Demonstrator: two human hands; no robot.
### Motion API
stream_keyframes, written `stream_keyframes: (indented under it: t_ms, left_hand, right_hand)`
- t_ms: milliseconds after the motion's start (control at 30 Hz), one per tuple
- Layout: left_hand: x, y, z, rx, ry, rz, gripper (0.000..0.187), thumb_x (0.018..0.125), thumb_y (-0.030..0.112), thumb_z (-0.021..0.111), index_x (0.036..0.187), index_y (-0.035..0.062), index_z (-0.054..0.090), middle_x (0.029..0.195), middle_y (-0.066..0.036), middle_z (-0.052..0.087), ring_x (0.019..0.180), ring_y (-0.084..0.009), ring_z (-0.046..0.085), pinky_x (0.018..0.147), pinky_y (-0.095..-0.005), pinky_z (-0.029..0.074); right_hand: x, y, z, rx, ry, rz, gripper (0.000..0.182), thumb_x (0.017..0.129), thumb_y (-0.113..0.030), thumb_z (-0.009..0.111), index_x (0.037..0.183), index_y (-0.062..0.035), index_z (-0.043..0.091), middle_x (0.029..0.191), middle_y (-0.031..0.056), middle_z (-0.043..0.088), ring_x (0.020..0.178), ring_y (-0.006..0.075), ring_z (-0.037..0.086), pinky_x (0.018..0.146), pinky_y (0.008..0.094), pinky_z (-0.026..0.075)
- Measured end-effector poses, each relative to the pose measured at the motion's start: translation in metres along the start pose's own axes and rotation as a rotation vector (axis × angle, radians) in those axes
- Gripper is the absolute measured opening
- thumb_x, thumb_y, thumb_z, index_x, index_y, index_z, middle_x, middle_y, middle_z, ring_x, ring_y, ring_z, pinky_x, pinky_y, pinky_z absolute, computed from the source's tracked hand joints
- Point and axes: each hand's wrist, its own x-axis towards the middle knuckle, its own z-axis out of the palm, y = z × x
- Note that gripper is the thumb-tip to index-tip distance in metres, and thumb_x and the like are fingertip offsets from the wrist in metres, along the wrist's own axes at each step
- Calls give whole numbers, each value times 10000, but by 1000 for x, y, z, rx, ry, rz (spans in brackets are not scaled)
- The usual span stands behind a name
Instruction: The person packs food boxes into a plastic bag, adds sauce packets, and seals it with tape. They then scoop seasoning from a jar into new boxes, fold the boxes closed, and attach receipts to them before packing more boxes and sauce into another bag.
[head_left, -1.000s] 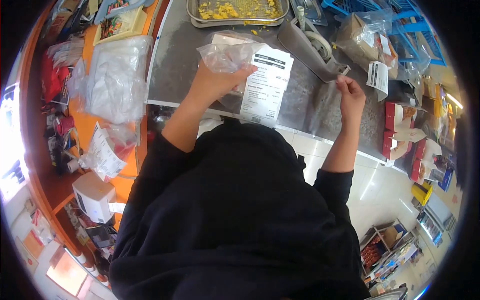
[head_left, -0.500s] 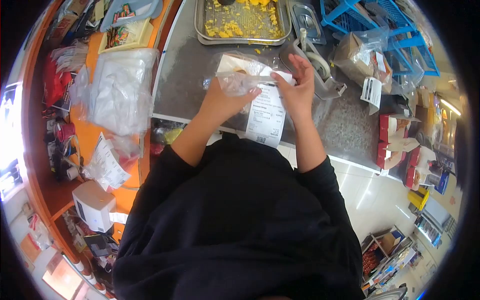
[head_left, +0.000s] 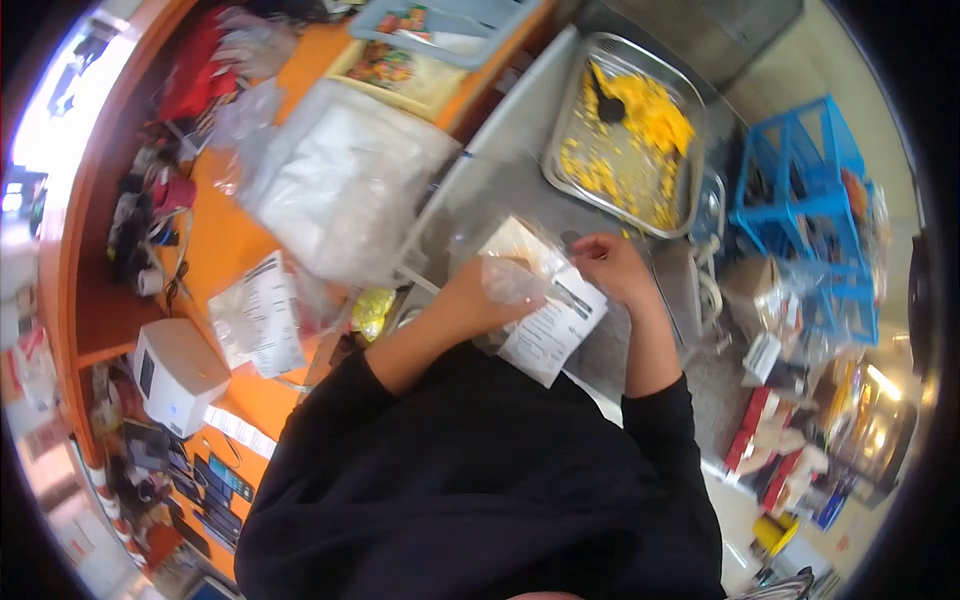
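Note:
My left hand [head_left: 484, 296] is closed on a clear plastic bag [head_left: 512, 280], with a small whitish box [head_left: 522, 246] inside it. A printed receipt [head_left: 552, 338] hangs against the front of the bag, its lower end close to my black top. My right hand [head_left: 614, 268] is beside the receipt's upper right edge, fingers bent and drawn together. What its fingertips pinch, if anything, is too blurred to make out. Both hands are above the grey metal counter [head_left: 450, 235].
A metal tray [head_left: 580, 188] with yellow food and a black utensil lies on the counter. Blue baskets [head_left: 800, 220] and a tape dispenser [head_left: 685, 290] stand right. Left, an orange table [head_left: 215, 215] bears plastic bags [head_left: 345, 170], another receipt [head_left: 268, 315] and a white printer [head_left: 180, 375].
My view has turned, so the counter and tray appear tilted and further right. My right hand's raised fingers have folded in, and its thumb has come away from the receipt's top. My left hand keeps the bag.

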Motion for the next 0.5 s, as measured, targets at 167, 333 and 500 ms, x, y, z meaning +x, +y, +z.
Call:
stream_keyframes:
  t_ms: [167, 333, 500]
  left_hand:
    - [-3, -8, -22, -19, 53, 181, 262, 736, 233, 758, 877, 41, 648, 768, -142, 663, 678, -217, 639, 655, -326, 495]
    - [0, -6, -27, -32, 0, 196, 241, 730, 209, 725, 879, 59, 611, 760, -164, 631, 721, -319, 628, 680, -374, 490]
    - [1, 2, -34, 24, 36, 218, 215, 730, 176, 692, 872, 57, 582, 814, -169, 612, 786, -350, 605, 715, -390, 479]
  right_hand:
    - [70, -138, 13, -110, 135, -525, 170, 833, -145, 654, 952, -27, 680, 795, 71, 683, 711, 155, 630, 661, 279, 484]
    - [201, -207, 81, -406, 269, -765, 223, 829, -264, 621, 993, -134, 698, 973, 129, 671, 909, 328, 630, 796, 427, 495]
    - [250, -226, 119, -644, 234, -771, 251, 818, -278, 646, 1033, -160, 698, 995, 102, 669, 908, 315, 638, 812, 411, 502]
